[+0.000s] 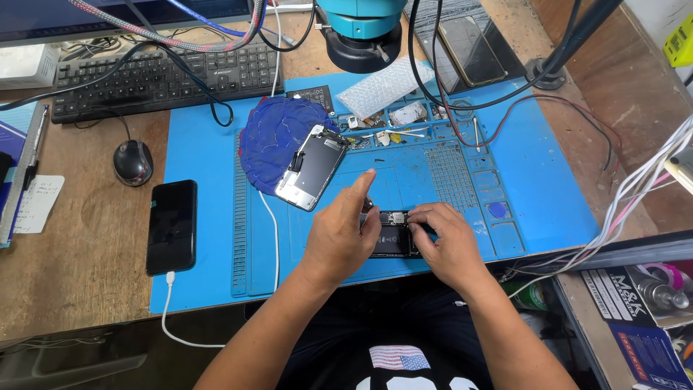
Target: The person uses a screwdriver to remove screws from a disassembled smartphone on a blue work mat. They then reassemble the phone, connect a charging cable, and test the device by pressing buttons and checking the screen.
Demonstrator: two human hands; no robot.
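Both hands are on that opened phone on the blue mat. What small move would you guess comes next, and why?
Probably a careful lift or press of a small part near the top of the opened phone. The left hand steadies its left edge with the forefinger raised, while the right hand pinches at its upper right corner. Its screen already lies apart on a blue cloth.

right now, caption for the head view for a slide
Both hands, left hand and right hand, on an opened phone on a blue mat.
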